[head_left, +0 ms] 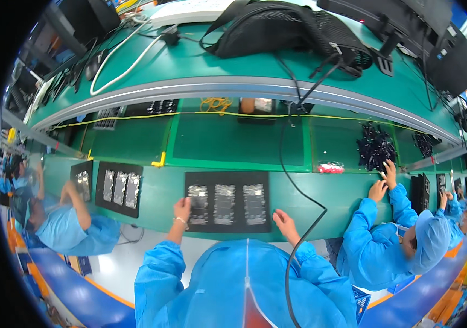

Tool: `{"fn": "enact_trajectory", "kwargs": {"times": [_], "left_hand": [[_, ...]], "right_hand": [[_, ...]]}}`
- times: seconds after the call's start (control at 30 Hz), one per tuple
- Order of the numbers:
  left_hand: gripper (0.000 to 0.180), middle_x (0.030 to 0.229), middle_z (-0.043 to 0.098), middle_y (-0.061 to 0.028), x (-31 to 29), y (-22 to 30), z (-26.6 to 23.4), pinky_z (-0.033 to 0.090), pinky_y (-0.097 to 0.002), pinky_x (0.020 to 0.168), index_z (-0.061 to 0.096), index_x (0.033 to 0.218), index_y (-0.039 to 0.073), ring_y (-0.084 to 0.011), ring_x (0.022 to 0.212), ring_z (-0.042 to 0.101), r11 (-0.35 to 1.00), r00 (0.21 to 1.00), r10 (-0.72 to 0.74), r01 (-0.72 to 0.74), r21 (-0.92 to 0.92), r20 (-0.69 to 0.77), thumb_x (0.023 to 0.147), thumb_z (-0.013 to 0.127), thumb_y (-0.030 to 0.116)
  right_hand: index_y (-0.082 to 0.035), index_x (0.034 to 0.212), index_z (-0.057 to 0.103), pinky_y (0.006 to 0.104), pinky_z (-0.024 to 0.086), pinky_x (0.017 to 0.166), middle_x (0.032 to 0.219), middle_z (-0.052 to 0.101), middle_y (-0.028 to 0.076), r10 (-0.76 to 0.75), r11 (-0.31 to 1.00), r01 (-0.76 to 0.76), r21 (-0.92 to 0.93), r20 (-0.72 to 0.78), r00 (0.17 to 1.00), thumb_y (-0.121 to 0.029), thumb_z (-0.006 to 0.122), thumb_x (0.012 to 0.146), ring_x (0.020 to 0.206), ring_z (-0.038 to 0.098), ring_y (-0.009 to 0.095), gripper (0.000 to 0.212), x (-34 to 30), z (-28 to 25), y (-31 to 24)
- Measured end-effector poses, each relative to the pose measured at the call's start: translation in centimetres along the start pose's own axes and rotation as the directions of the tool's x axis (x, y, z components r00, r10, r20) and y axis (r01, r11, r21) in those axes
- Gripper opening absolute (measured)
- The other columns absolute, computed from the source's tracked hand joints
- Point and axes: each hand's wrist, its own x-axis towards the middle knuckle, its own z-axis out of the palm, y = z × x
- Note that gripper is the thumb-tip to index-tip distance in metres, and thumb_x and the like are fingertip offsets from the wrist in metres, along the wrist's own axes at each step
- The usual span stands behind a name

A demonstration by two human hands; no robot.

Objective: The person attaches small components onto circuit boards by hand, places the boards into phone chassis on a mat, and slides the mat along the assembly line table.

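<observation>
Blk cable [325, 209] hangs in front, crossing the R side of the blue smock [217, 290]. L hand [181, 212] is at L edge of blk tray [228, 177], R hand [286, 223] just beside R edge, fingers part-curled; can't tell if either grips. Tray's on green bench [159, 191] btwn hands, w/ 3 panels [224, 205] in a row.

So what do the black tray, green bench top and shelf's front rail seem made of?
Black tray: foam or plastic, hard to tell; evenly dark, matte face. Green bench top: perhaps laminate or rubber matting; smooth, evenly coloured surface. Front rail: probably aluminium; silvery, lightly shiny, with lengthwise lines.
</observation>
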Motion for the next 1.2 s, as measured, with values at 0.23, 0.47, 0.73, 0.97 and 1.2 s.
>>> {"fn": "enact_trajectory", "kwargs": {"times": [0.23, 0.47, 0.73, 0.97, 1.2], "left_hand": [[0.045, 0.093, 0.063, -0.0122, -7.9, 7.9, 12.8, 0.047, -0.0343, 0.074, 0.059, 0.097, -0.001, -0.0224, 0.082, 0.059, 0.990, 0.960, 0.072, -0.036, -0.136, 0.271, 0.079, 0.059, 0.040], [0.064, 0.128, 0.043, -0.0116, -10.3, 14.1, 11.9, 0.032, -0.0350, 0.098, 0.038, 0.130, 0.006, -0.0217, 0.119, 0.039, 0.927, 0.808, 0.066, 0.168, -0.335, 0.586, 0.083, 0.051, 0.048], [0.024, 0.095, 0.055, -0.0121, 1.1, -7.4, -9.1, 0.043, -0.0373, 0.081, 0.055, 0.101, 0.009, -0.0254, 0.090, 0.053, 0.932, 0.809, -0.360, 0.292, -0.214, -0.464, 0.083, 0.050, 0.024], [0.028, 0.094, 0.048, -0.0110, 3.9, -9.5, -18.0, 0.047, -0.0305, 0.060, 0.049, 0.101, 0.010, -0.0198, 0.073, 0.050, 0.124, 0.476, -0.872, -0.006, -0.992, -0.112, 0.082, 0.059, 0.028], [0.035, 0.093, 0.048, -0.0104, 1.6, -9.9, -18.9, 0.053, -0.0274, 0.058, 0.046, 0.104, 0.003, -0.0197, 0.071, 0.053, 0.159, 0.626, -0.770, -0.002, -0.987, -0.126, 0.081, 0.063, 0.022]], "right_hand": [[0.006, 0.110, 0.050, 0.0287, 0.048, 0.071, 0.094, 0.058, 0.010, 0.085, 0.994, -0.105, -0.043, -0.332, 0.939, -0.019, 0.054, 0.086, 0.081, 0.057, 0.019, 0.035, -2.5, -10.9, 5.2], [0.008, 0.112, 0.046, 0.0354, 0.037, 0.091, 0.111, 0.049, 0.022, -0.316, 0.746, -0.093, -0.659, -0.473, 0.822, -0.017, 0.051, 0.087, 0.103, 0.048, 0.030, 0.036, -2.8, -14.5, 2.5], [0.004, 0.108, 0.052, 0.0281, 0.043, 0.078, 0.097, 0.055, 0.011, -0.193, 0.964, 0.123, -0.237, -0.301, 0.934, -0.016, 0.054, 0.086, 0.089, 0.053, 0.016, 0.029, -3.3, -4.5, 1.4], [-0.003, 0.117, 0.049, 0.0353, 0.047, 0.078, 0.113, 0.054, 0.017, -0.235, 0.756, 0.392, -0.524, 0.342, 0.910, -0.024, 0.060, 0.078, 0.094, 0.057, 0.032, 0.045, -2.8, 0.0, -7.4], [-0.001, 0.110, 0.053, 0.0241, 0.045, 0.066, 0.094, 0.059, 0.007, -0.125, 0.965, 0.172, -0.198, 0.231, 0.965, -0.019, 0.054, 0.086, 0.078, 0.057, 0.014, 0.030, -2.8, 9.8, -7.5]]}}
